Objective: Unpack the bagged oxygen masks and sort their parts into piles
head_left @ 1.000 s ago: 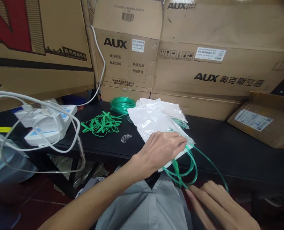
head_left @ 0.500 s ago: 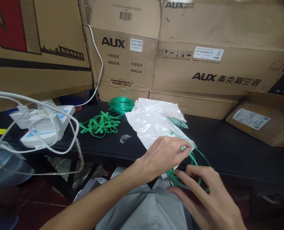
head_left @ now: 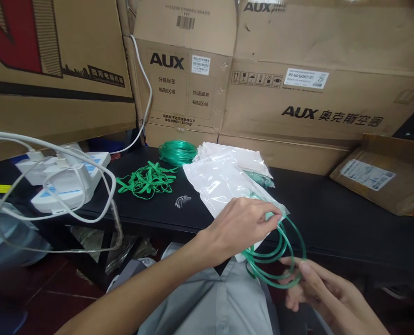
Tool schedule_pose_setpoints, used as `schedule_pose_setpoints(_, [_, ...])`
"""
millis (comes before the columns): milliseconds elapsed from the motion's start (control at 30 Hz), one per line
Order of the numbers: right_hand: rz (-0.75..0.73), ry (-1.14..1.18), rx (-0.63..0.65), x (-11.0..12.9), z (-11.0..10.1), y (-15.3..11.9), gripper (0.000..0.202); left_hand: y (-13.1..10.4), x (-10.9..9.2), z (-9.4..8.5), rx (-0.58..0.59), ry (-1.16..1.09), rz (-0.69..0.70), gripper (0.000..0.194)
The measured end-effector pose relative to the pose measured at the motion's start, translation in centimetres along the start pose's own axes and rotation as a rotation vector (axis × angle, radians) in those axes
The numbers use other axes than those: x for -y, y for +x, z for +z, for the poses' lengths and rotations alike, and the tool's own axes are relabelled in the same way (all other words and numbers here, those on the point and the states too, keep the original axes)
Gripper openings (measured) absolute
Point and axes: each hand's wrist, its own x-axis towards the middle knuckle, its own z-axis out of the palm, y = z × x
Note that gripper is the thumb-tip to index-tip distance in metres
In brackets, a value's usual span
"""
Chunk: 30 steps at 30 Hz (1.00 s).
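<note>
A white and clear plastic bag [head_left: 217,186] lies slanted over the front edge of the black table. My left hand [head_left: 240,228] is closed in a pinch at the bag's right end, over its open-looking mouth. From there loops of green plastic tubing [head_left: 280,253] hang out past the table edge above my lap. At the right side of these loops, my right hand [head_left: 327,291] has thumb and fingers closed about the tubing. Whether the left fingertips also press on tubing is hidden.
Green elastic bands [head_left: 147,180], a coil of green tubing [head_left: 177,152] and small metal strips [head_left: 182,201] lie on the table. More white bags [head_left: 233,152] are behind. A power strip [head_left: 56,197] with cables stands left, a cardboard box [head_left: 370,172] right; large cartons [head_left: 297,93] line the back.
My right hand has moved down and to the right along the green loops, which now spread wider. The left hand keeps its pinch on the bag's end.
</note>
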Motion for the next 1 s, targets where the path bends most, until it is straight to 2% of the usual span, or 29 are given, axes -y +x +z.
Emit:
schedule_pose_setpoints(100, [0.061,0.197,0.02,1.4,2.0,0.0,0.044,-0.1,-0.3,0.1,-0.009,-0.001,0.021,0.021])
schedule_pose_setpoints(200, [0.072,0.273,0.003,2.6,3.0,0.1,0.043,-0.3,-0.7,0.0,-0.007,-0.006,0.045,0.021])
schedule_pose_setpoints(433, [0.09,0.418,-0.164,4.4,2.1,1.0,0.037,-0.3,-0.9,-0.1,0.037,-0.025,0.09,0.022])
schedule_pose_setpoints(567, [0.096,0.488,-0.175,4.2,1.9,1.0,0.046,-0.2,-0.8,0.0,0.011,-0.023,0.09,0.02])
schedule_pose_setpoints(700, [0.089,0.486,-0.18,4.1,2.2,1.2,0.051,-0.3,-0.9,0.3,0.002,-0.024,0.103,0.019])
schedule_pose_setpoints(833, [0.011,0.458,-0.157,4.3,2.6,1.6,0.039,-0.7,-1.4,1.1,-0.008,-0.037,0.136,0.021])
schedule_pose_setpoints(933, [-0.021,0.279,-0.112,3.6,2.7,2.1,0.027,-1.2,-1.9,1.8,0.02,-0.027,0.197,0.023])
schedule_pose_setpoints(1000, [-0.09,0.138,-0.128,2.5,2.4,2.6,0.023,-1.5,-2.3,2.2,0.046,0.043,0.259,0.023])
